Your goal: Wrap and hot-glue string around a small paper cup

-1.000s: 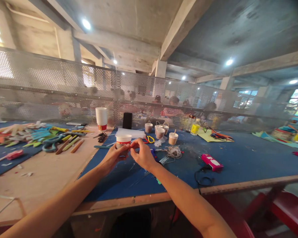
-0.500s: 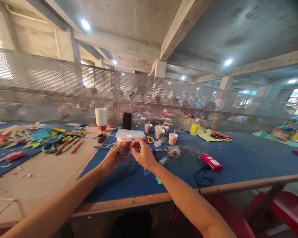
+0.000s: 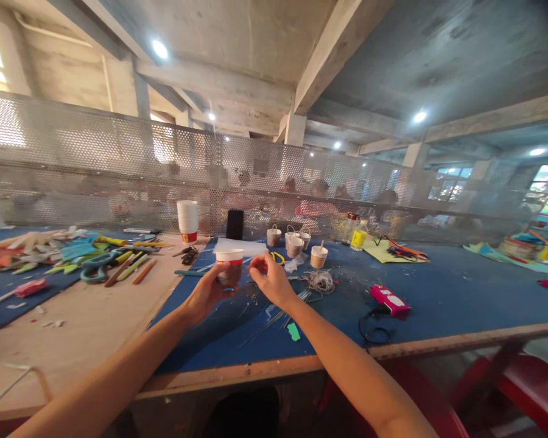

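My left hand (image 3: pixel 207 293) grips a white paper cup (image 3: pixel 229 265) with a red band, held upright just above the blue table mat (image 3: pixel 438 286). My right hand (image 3: pixel 269 278) is just right of the cup, thumb and forefinger pinched together; whether a thin string runs between them I cannot tell. A tangle of twine (image 3: pixel 319 280) lies on the mat just right of my right hand. Behind it stand several small twine-wrapped cups (image 3: pixel 295 242).
A stack of white cups (image 3: pixel 187 221) and a black phone (image 3: pixel 234 224) stand at the back. Scissors and coloured sticks (image 3: pixel 105 264) lie left on the cardboard sheet (image 3: pixel 82 322). A pink glue gun (image 3: pixel 389 300) with a black cord lies right. A perforated metal screen (image 3: pixel 73 164) borders the table; people sit behind it.
My right hand has drawn away from the cup to the right, opening a small gap. The cup in my left hand stays about where it was.
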Action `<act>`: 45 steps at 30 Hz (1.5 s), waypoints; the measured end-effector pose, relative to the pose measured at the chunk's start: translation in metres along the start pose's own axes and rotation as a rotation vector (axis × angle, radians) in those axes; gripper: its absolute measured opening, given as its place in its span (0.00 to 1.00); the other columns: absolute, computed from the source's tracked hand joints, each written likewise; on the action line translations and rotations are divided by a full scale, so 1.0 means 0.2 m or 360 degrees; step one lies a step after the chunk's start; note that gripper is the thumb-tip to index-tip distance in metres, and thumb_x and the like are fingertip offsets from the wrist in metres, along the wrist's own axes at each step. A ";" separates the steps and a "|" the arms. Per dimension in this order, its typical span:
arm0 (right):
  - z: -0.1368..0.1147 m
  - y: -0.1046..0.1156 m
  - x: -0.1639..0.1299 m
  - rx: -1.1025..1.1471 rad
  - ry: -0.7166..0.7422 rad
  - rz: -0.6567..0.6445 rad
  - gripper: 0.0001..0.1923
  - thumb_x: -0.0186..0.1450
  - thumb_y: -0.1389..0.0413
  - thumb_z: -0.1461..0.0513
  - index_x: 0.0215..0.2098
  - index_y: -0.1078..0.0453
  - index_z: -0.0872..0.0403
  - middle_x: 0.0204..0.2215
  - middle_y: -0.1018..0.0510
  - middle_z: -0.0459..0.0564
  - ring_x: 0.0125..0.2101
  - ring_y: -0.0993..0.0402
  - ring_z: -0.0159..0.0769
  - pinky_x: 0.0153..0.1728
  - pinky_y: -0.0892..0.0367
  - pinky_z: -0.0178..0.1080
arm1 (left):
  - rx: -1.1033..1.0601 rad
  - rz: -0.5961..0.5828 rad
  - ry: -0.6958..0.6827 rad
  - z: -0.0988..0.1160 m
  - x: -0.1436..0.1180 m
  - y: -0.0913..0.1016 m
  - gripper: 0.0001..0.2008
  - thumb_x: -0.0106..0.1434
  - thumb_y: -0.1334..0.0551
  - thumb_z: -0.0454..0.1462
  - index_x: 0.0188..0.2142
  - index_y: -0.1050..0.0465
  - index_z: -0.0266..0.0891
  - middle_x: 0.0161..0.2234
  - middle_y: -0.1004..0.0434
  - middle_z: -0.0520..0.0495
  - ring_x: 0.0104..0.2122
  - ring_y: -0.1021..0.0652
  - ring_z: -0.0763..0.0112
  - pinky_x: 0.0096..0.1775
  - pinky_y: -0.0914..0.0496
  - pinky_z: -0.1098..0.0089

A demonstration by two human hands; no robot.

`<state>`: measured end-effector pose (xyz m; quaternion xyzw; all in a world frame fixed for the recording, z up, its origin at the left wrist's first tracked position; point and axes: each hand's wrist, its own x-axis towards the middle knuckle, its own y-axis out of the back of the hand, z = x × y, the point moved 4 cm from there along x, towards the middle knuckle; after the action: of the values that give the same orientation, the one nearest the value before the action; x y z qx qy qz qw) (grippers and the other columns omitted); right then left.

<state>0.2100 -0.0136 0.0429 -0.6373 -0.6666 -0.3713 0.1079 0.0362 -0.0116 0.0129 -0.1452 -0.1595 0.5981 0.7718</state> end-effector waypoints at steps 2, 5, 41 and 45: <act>0.06 0.07 0.00 -0.0364 -0.0088 -0.0002 0.03 0.65 0.44 0.61 0.37 0.32 0.51 0.34 0.20 0.48 0.35 0.22 0.38 0.40 0.29 0.39 | -0.0017 0.0013 0.0006 -0.01 0.01 0.02 0.16 0.62 0.35 0.43 0.45 0.22 0.35 0.35 0.17 0.41 0.25 0.21 0.66 0.28 0.26 0.68; 0.16 0.18 -0.03 -0.0991 -0.0311 -0.0245 0.07 0.64 0.41 0.56 0.32 0.30 0.51 0.33 0.19 0.50 0.36 0.22 0.42 0.39 0.32 0.40 | -0.0048 0.0030 0.0006 -0.01 0.03 0.03 0.16 0.62 0.35 0.43 0.46 0.23 0.36 0.34 0.17 0.42 0.24 0.21 0.66 0.27 0.26 0.68; 0.02 0.18 -0.13 0.0166 -0.0203 -0.0043 0.15 0.66 0.41 0.53 0.40 0.23 0.56 0.18 0.26 0.43 0.20 0.27 0.32 0.26 0.32 0.34 | -0.0118 0.0036 -0.0062 0.00 0.04 0.06 0.15 0.63 0.36 0.43 0.45 0.24 0.35 0.32 0.18 0.44 0.28 0.19 0.63 0.33 0.23 0.65; 0.01 0.16 -0.15 -0.0190 0.0079 0.0048 0.12 0.65 0.43 0.56 0.37 0.22 0.55 0.29 0.18 0.51 0.31 0.20 0.40 0.37 0.27 0.38 | -0.0098 0.0053 -0.0062 -0.01 0.05 0.06 0.15 0.64 0.36 0.43 0.45 0.23 0.36 0.32 0.18 0.45 0.27 0.19 0.62 0.32 0.23 0.64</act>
<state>0.2456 -0.0388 0.0352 -0.6431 -0.6307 -0.4245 0.0919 0.0281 0.0002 0.0065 -0.1599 -0.1902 0.6084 0.7537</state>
